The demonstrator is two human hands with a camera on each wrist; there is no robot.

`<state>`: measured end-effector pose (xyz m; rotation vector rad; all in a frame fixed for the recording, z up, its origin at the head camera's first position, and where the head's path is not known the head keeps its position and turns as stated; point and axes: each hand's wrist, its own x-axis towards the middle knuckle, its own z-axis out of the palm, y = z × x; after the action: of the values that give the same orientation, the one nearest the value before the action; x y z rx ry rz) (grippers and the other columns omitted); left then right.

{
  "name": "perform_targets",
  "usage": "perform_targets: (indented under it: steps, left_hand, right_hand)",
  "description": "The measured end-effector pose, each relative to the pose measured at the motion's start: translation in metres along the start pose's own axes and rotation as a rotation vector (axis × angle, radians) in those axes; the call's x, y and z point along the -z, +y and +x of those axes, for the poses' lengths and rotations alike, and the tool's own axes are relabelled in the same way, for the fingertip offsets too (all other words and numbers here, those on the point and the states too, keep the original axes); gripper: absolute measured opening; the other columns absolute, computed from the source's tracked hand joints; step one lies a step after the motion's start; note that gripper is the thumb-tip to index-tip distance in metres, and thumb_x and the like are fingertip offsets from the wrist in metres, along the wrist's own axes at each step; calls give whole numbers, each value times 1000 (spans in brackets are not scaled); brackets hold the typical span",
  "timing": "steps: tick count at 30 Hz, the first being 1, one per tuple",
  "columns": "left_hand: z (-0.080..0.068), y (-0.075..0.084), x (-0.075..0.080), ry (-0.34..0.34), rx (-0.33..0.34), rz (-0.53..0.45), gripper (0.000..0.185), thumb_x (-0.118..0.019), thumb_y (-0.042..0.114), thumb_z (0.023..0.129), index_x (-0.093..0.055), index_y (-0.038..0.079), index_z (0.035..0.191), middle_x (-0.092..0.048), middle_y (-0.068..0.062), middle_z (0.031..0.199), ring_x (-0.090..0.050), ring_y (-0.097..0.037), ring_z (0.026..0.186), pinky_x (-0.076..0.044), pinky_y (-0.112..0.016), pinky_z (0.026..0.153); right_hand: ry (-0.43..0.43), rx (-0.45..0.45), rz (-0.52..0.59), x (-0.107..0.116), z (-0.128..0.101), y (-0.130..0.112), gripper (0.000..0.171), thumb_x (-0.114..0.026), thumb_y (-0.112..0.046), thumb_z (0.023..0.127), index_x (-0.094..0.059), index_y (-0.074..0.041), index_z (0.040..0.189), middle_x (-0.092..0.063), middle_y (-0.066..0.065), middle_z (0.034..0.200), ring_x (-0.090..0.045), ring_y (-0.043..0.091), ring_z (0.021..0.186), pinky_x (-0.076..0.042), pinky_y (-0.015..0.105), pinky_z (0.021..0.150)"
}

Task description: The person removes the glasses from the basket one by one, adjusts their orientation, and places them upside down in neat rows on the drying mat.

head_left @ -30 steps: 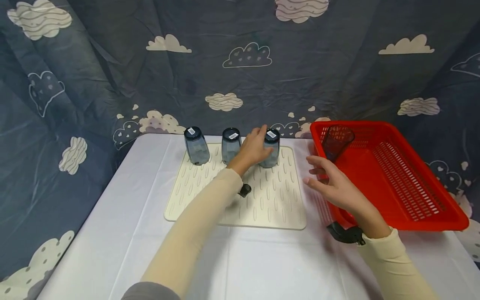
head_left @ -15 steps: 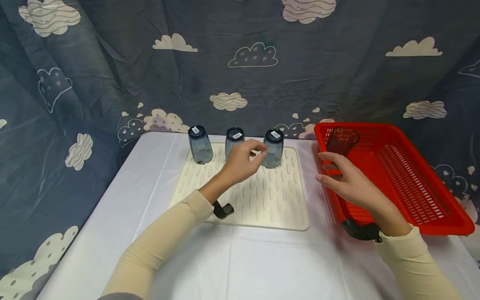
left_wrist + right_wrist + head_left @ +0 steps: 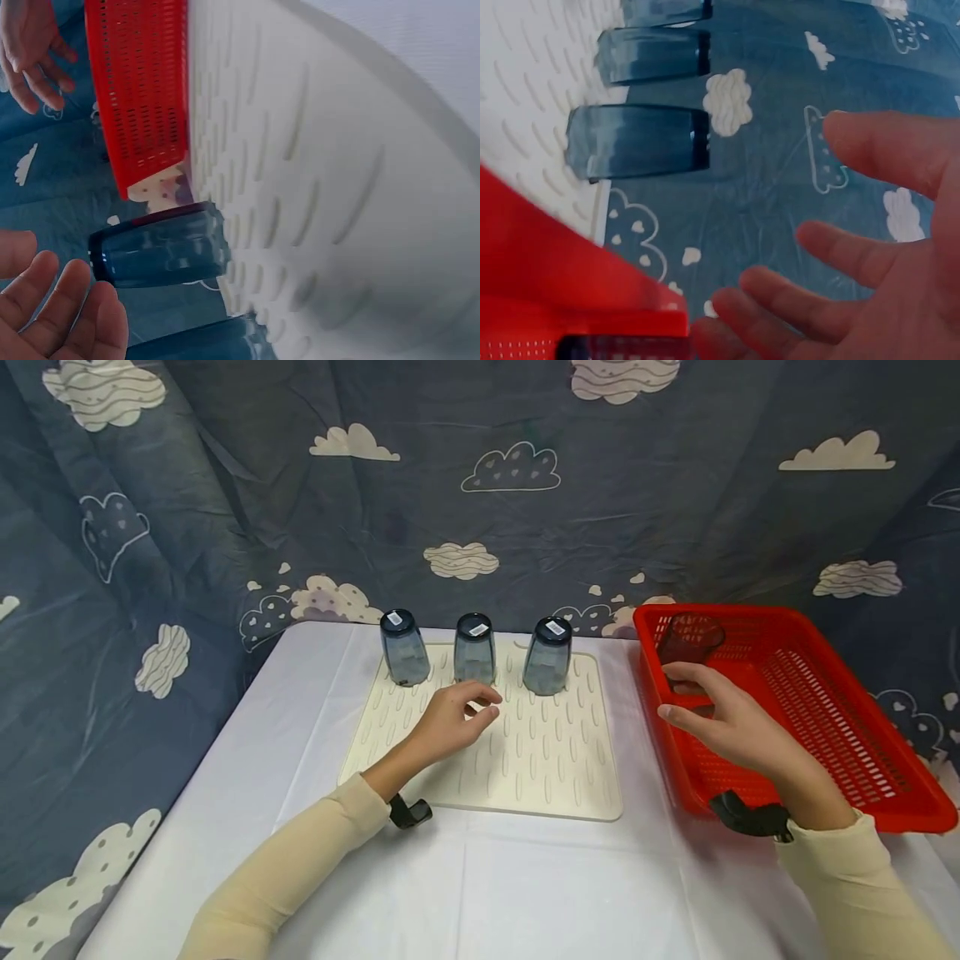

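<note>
Left hand: the left hand hovers low over the cream drying mat, fingers loosely curled and holding nothing, just in front of the middle tumbler.
Right hand: the right hand reaches over the near wall of the red basket, fingers spread and relaxed, with nothing in its grasp; its fingertips are just below the dark tumbler.
Dark tumbler: it lies in the far left corner of the basket, leaning on the wall, its long axis tilted and its open mouth up and toward the back (whether the fingers touch it cannot be told).
Mat tumblers: three blue-grey tumblers stand in a row along the far edge of the mat, the left tumbler, the middle one and the right tumbler; each stands with its long axis upright, mouth down on the mat, and a white sticker on the upturned base.
Mat: it lies flat on the white bench, just left of the basket.
Backdrop: a blue cloth with clouds hangs behind the bench.
</note>
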<state>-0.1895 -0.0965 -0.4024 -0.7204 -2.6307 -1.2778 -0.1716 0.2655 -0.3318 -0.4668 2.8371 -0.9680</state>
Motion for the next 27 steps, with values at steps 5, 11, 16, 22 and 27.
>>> perform_targets:
  steps: [5,11,16,22,27]
  left_hand:
    - [-11,-9,1,-22,45,18,20,-61,15,96,-71,5,111,-72,-8,109,-68,-22,102,-57,-36,80]
    - [-23,-19,6,-30,93,25,20,-62,15,95,-70,6,112,-72,-7,109,-68,-22,101,-56,-36,80]
    - [-31,-23,9,-35,159,-19,25,-56,19,101,-67,5,118,-73,-8,113,-68,-24,105,-56,-38,87]
    - [-35,-29,9,0,218,-106,30,-48,20,105,-60,6,128,-72,-11,118,-68,-26,110,-55,-44,94]
    - [-42,-33,13,30,260,-180,35,-41,24,107,-55,5,133,-68,-15,124,-66,-30,112,-54,-45,96]
  right_hand:
    - [-5,0,-12,9,8,6,63,-62,-32,98,-38,-4,148,-45,23,147,-46,44,129,-47,64,99]
    - [-27,-26,-11,18,12,15,58,-63,-27,97,-40,-5,146,-45,24,147,-45,45,130,-49,64,97]
    - [1,-55,-16,24,13,17,58,-63,-30,97,-41,-8,147,-44,23,148,-45,44,129,-49,64,96]
    - [45,-77,-25,37,20,22,58,-59,-35,99,-41,-8,147,-42,24,150,-45,46,129,-46,67,98]
    - [93,-112,-18,44,28,31,60,-55,-40,100,-39,-8,148,-41,24,150,-46,45,127,-47,65,95]
